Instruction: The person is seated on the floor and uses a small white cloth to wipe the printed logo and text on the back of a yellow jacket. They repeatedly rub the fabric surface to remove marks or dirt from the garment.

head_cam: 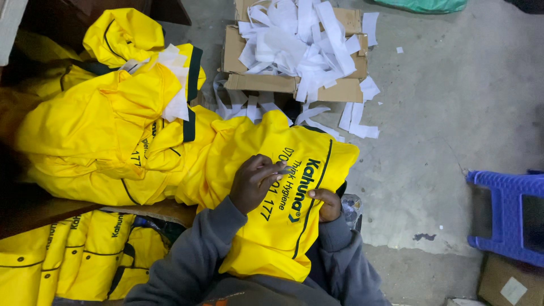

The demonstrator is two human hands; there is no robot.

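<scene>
A bright yellow garment [294, 170] with dark green piping and dark printed lettering lies across my lap. My left hand [255, 182] rests on top of it, fingers curled and pinching at the printed area near the lettering. Gripping the garment's right edge from below is my right hand [327, 204], its thumb on the fabric. Both arms wear grey sleeves. What the left fingertips pinch is too small to tell.
A heap of similar yellow garments [96, 124] lies at the left, with more stacked at the lower left [73, 255]. A cardboard box [266, 82] piled with white paper strips [300, 39] stands ahead. A blue plastic stool [504, 209] is on the concrete floor at right.
</scene>
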